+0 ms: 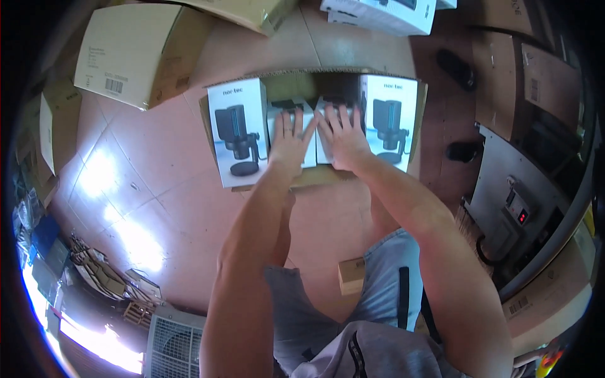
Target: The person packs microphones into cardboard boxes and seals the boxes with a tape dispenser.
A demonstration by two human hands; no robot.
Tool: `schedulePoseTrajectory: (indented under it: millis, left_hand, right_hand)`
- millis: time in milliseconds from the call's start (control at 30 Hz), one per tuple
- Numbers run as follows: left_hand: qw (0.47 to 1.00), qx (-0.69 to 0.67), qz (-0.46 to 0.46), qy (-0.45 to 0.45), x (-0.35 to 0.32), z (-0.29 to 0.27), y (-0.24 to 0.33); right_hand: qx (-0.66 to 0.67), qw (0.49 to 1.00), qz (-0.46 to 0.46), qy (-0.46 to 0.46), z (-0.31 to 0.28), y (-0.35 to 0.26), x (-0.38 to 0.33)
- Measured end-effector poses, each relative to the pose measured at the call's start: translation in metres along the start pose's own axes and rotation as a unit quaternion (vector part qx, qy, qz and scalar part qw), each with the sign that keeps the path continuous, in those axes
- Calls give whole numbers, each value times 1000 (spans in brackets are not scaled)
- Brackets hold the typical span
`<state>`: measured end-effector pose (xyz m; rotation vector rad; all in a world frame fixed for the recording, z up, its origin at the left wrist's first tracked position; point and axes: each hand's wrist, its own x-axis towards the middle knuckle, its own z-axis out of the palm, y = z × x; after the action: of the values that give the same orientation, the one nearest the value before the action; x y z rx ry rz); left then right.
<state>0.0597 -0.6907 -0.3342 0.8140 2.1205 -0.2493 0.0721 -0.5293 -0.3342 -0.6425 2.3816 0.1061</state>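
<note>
An opened cardboard carton (310, 179) stands on the floor in front of me, holding several white boxes printed with a black microphone. One white microphone box (238, 132) fills its left end, and another white microphone box (392, 123) its right end. Between these, two more white boxes sit lower, side by side. My left hand (290, 142) lies with fingers stretched over the left middle box (308, 159). On the right middle box (321, 150) rests my right hand (343, 137), fingers likewise extended. The thumbs almost meet, and the hands hide much of both middle boxes.
Closed cardboard cartons (120, 53) stand at the far left, more cartons (498, 75) at the right. White printed boxes (384, 16) lie at the far edge. Black slippers (457, 69) and a grey machine (523, 195) are to the right. A small carton (351, 277) sits between my legs.
</note>
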Motion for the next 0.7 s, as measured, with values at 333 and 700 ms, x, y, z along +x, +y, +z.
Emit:
schedulePoseTrajectory:
  millis: [333, 700]
  left_hand:
    - [822, 68, -12, 566, -49, 34, 3]
    - [939, -310, -37, 145, -39, 79, -21]
  right_hand:
    - [11, 924, -70, 375, -13, 11, -53]
    - [189, 928, -28, 319, 19, 7, -40]
